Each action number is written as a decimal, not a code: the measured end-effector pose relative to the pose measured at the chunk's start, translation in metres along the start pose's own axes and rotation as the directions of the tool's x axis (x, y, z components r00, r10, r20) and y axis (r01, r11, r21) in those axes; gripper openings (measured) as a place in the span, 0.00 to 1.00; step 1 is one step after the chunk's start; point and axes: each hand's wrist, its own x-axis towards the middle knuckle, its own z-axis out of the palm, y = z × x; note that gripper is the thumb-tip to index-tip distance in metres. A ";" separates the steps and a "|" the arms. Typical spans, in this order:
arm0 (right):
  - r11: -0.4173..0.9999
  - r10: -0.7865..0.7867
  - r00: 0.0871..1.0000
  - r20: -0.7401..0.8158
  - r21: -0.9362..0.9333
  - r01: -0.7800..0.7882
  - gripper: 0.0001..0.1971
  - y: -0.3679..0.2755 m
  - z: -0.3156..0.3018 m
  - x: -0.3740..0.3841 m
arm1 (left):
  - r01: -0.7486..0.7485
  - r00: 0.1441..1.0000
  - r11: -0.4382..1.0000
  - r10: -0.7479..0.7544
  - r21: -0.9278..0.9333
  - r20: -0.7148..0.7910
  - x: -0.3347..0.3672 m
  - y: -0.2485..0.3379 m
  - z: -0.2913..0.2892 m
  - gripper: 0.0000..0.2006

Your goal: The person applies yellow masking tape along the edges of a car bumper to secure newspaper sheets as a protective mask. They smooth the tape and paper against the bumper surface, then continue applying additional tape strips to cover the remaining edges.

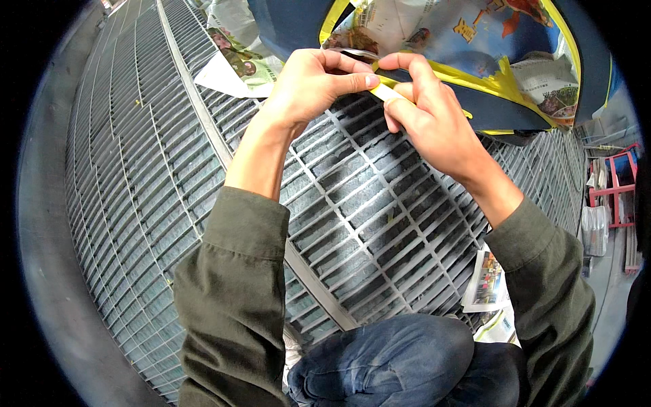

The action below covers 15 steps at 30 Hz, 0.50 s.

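Floor: steel grating [156, 203], person crouched, knees at 6.
L hand [308, 85]: pinching yellow strip [388, 92] at 12, thumb on top.
R hand [427, 115]: curled round same strip, by blue-yellow bag [502, 102].
Risk: strip may slip thru grate gaps if pinch loosens.
Nearby: printed paper [487, 281] at 4.

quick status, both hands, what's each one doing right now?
Left hand: closed, thumb and forefinger pinching the yellow strip.
Right hand: closed, fingers pinching the same yellow strip from the other side.
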 end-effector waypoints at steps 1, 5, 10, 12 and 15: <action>0.999 0.037 0.999 0.012 0.020 -0.037 0.18 -0.003 0.000 -0.001 | -0.011 1.000 1.000 0.011 -0.009 -0.014 0.000 -0.003 -0.001 0.13; 0.997 0.053 0.999 0.008 0.059 -0.054 0.18 0.007 -0.005 0.000 | -0.090 0.996 0.996 0.090 -0.003 -0.019 -0.002 -0.009 -0.003 0.15; 0.995 -0.006 1.000 -0.018 0.098 0.008 0.14 0.003 -0.006 0.002 | -0.077 0.996 0.996 0.078 -0.042 0.033 -0.004 -0.003 -0.003 0.18; 0.994 -0.025 1.000 -0.015 0.102 0.027 0.12 0.003 -0.004 0.003 | -0.063 0.997 0.998 0.064 -0.027 0.035 -0.005 -0.004 -0.004 0.17; 0.997 -0.018 1.000 0.001 0.073 0.018 0.14 0.004 -0.005 0.003 | -0.050 0.999 0.999 0.050 -0.012 0.006 -0.003 -0.007 -0.002 0.14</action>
